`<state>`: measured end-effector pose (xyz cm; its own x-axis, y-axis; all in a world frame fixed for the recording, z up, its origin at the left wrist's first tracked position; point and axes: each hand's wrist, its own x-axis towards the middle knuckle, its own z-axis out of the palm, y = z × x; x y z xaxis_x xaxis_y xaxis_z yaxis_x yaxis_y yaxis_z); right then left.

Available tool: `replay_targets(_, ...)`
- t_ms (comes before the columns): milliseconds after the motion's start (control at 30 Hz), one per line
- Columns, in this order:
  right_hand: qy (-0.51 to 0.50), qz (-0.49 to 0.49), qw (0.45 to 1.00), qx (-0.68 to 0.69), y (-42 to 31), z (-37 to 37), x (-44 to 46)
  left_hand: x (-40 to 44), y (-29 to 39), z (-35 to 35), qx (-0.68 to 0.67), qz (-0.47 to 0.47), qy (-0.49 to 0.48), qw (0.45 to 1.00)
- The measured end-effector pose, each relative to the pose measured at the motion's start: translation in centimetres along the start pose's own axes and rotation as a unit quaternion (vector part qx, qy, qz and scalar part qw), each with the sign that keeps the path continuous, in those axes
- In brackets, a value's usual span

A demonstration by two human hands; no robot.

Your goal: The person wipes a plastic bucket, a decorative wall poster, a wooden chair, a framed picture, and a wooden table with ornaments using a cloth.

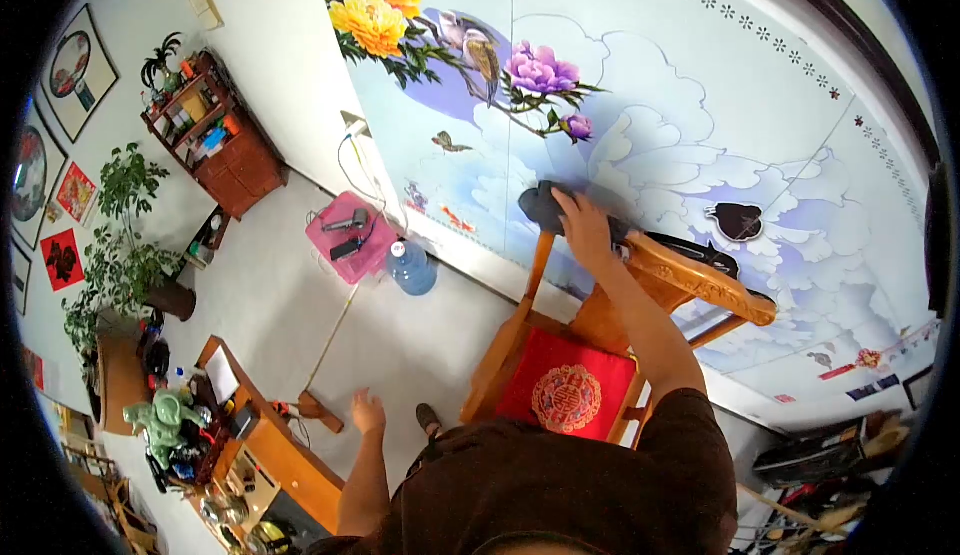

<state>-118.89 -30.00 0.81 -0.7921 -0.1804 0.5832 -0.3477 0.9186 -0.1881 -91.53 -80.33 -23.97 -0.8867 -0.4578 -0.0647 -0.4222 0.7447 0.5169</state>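
My right hand point(585, 227) reaches up to the top of a wooden armchair point(690, 277), its fingers closed over a black, cloth-like bundle point(540, 207) at one end of the chair back. The bundle's exact kind is hard to make out. A red cushion point(567, 383) with a gold round emblem lies on the seat. More dark material shows behind the carved top rail, partly hidden by it. Well apart from the chair, my left hand point(368, 412) hangs over the floor, fingers loosely apart and holding nothing.
Behind the chair is a wall panel point(640, 85) painted with flowers and birds. A large water bottle point(411, 268) and a pink stool point(350, 240) bearing a hair dryer stand by the wall. A cluttered wooden desk point(285, 452) is at lower left.
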Motion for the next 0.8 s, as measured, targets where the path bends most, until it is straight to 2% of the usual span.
replay_targets(67, 0.063, 0.033, 0.991, 0.115, -2.1, -2.0, 4.2, 3.2, 0.8, 0.1, -0.014, 0.037, -0.018, 0.999)
replay_targets(133, 0.192, -0.032, 0.978, 0.072, -4.3, -7.0, 9.7, 5.5, 2.3, 0.3, -0.036, 0.053, -0.041, 0.997)
replay_targets(200, 0.343, -0.066, 0.937, -0.034, -5.0, -10.2, 15.4, 7.2, 1.8, 0.8, -0.041, 0.103, -0.061, 0.992)
replay_targets(267, 0.406, -0.050, 0.902, -0.141, -5.0, -12.0, 20.8, 9.3, 1.6, 0.4, -0.027, 0.154, -0.087, 0.984)
replay_targets(333, 0.398, -0.003, 0.892, -0.215, -4.6, -10.9, 24.8, 12.0, -1.4, 1.4, 0.005, 0.198, -0.112, 0.974)
replay_targets(400, 0.376, 0.030, 0.890, -0.258, -4.8, -8.0, 26.8, 13.8, -4.0, 0.6, -0.027, 0.228, -0.112, 0.967)
replay_targets(467, 0.335, 0.037, 0.905, -0.258, -5.9, -2.9, 27.0, 15.6, -6.1, -0.8, -0.007, 0.179, -0.154, 0.972)
replay_targets(533, 0.228, 0.005, 0.937, -0.264, -7.0, 2.9, 25.9, 17.7, -7.8, -3.1, 0.020, 0.099, -0.217, 0.971)
replay_targets(600, 0.071, -0.061, 0.939, -0.332, -6.6, 8.3, 24.6, 20.0, -10.0, -4.4, 0.081, 0.033, -0.263, 0.961)
replay_targets(667, -0.044, -0.114, 0.931, -0.344, -8.4, 9.9, 24.2, 22.1, -13.5, -5.2, 0.087, 0.022, -0.242, 0.966)
replay_targets(733, 0.006, -0.152, 0.920, -0.361, -9.4, 9.9, 26.4, 24.8, -15.8, -6.3, 0.094, -0.024, -0.227, 0.969)
replay_targets(767, -0.005, -0.157, 0.914, -0.375, -9.8, 9.1, 28.0, 25.9, -16.5, -6.8, 0.098, -0.062, -0.223, 0.968)
replay_targets(800, 0.033, -0.137, 0.914, -0.381, -10.6, 8.3, 30.2, 27.0, -17.0, -7.1, 0.101, -0.099, -0.219, 0.965)
